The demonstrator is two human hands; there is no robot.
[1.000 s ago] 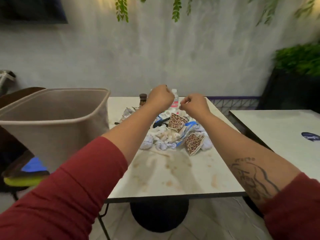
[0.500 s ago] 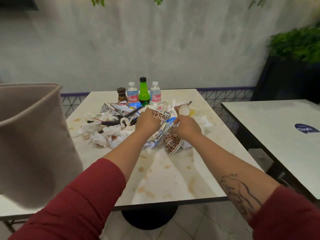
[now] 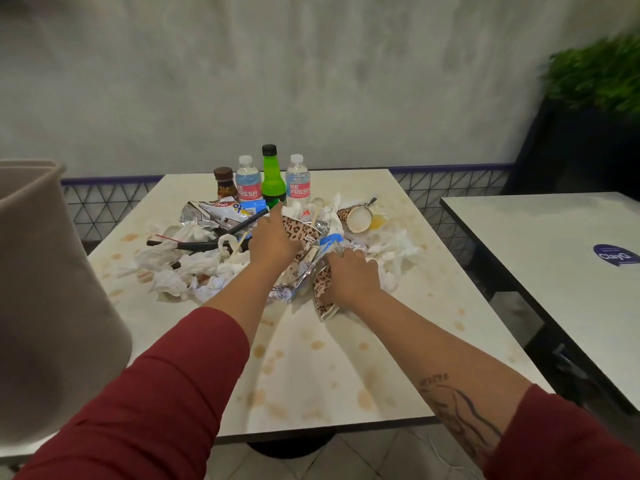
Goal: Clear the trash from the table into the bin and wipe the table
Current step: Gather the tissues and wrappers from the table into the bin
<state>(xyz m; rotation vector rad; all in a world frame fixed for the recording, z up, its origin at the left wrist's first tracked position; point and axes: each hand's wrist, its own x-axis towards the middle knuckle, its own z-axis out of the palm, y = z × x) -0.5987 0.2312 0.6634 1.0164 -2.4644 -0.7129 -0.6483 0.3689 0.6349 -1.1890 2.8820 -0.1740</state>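
head-worn wide view looks forward and down over the table (image 3: pixel 311 375) toward the wall (image 3: pixel 311 81), its right edge seemingly blurred.

**What we see around the grip**

Well to the right of the grip of the right hand (image 3: pixel 349 275) we see a second table (image 3: pixel 554 289), pale-topped with a dark edge. On its top, far right of the grip, lies a round blue sticker (image 3: pixel 615 255) with white lettering that we read as "ClayG". Beyond the grip, a mottled grey wall (image 3: pixel 311 81) fills the whole background. Low against it, behind the grip on both sides, runs a black wire lattice (image 3: pixel 450 192) under a purple rail (image 3: pixel 450 167). Up and far to the right of the grip we find a green plant (image 3: pixel 599 74), blurred, in a dark planter (image 3: pixel 581 150). Below the grip, nearest us, pale floor tiles (image 3: pixel 381 460) show.
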